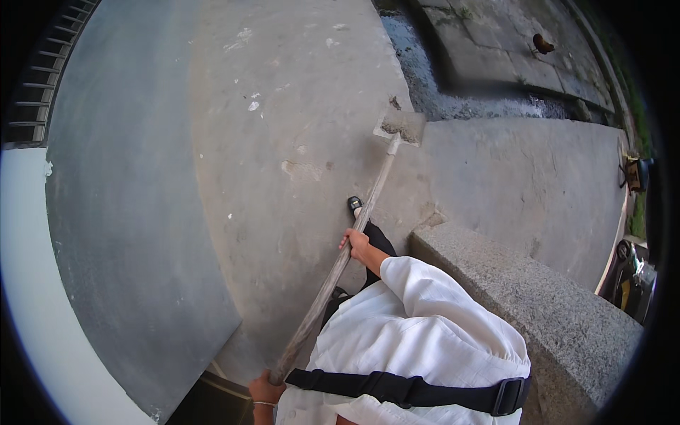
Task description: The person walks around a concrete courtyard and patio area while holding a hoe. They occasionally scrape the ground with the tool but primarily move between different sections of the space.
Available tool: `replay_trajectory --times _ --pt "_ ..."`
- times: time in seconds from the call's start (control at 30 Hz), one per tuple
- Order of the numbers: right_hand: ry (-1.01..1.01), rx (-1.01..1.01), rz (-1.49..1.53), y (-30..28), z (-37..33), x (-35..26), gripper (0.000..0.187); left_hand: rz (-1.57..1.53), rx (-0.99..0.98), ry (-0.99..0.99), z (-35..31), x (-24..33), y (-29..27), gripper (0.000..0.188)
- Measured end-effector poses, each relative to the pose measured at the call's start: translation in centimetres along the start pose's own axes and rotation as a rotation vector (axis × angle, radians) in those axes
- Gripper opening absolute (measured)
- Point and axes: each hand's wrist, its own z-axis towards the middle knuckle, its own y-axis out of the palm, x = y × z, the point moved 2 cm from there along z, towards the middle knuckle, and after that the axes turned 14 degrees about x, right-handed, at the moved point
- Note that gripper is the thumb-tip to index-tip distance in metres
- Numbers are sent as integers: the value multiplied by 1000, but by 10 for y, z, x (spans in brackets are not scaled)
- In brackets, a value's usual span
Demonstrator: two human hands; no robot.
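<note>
Railings (42, 92) stand at the upper left of the frame on my remote feed, above a white wall (35, 283) along the left edge. At lower left, I have the left hand (265, 389), a band at its wrist, clasped round the lower end of a shovel (314, 312). The tool slants to the upper centre. Mid-frame, the right hand (358, 242) grasps its wooden shaft, beside a black shoe (355, 204). The blade (400, 129), carrying dark debris, is near a channel (457, 106); I cannot tell whether it touches the concrete. A stone ledge (524, 304) fills the lower right; a reddish-brown chicken (542, 44) stands at upper right.
</note>
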Motion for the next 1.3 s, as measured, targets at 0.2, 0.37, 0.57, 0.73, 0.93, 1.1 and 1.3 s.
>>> replay_trajectory --times 0.2,0.37,0.57,0.73,0.93,1.1,1.3 --pt "32 6 -22 30 7 -42 7 114 -75 -105 36 31 -8 39" --pt "51 -43 -2 48 22 -62 8 96 -117 -66 57 32 -10 46" --pt "102 -123 49 67 43 -75 9 179 -76 -78 79 61 -20 51" --pt "122 -99 84 71 44 -64 9 257 -142 -75 98 72 -53 41" --pt "88 -177 71 94 55 -100 12 175 -10 -38 125 94 -42 31" --pt "111 -181 95 91 66 -85 11 170 -10 -9 133 95 -51 26" --pt "145 -129 94 92 60 -85 11 184 33 9 137 94 -59 26"
